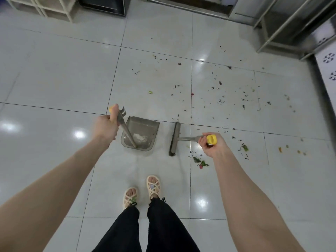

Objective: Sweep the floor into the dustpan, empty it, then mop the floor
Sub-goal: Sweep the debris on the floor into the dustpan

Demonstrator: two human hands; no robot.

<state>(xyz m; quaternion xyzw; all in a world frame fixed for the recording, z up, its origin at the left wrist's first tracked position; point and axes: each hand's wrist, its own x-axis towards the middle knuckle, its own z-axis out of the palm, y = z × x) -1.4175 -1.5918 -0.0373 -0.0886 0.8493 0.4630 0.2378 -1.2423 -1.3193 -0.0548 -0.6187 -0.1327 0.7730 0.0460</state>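
A grey long-handled dustpan (145, 128) rests on the white tiled floor (54, 79) in front of me, with some pale dust inside. My left hand (106, 125) grips the top of its handle. To its right stands a grey broom (174, 139), its head on the floor, bristles facing right. My right hand (213, 144) holds the broom handle near its yellow cap. Dark bits and leaf scraps (220, 95) lie scattered over the tiles to the right and beyond the broom. A small clump of leaves (201, 161) lies just under my right hand.
My sandalled feet (141, 191) stand just behind the dustpan. A cream shelf frame (54, 8) and a dark cabinet (103, 4) line the far wall at left. A metal rack (291, 26) stands at far right, beside a doorway threshold (190, 6).
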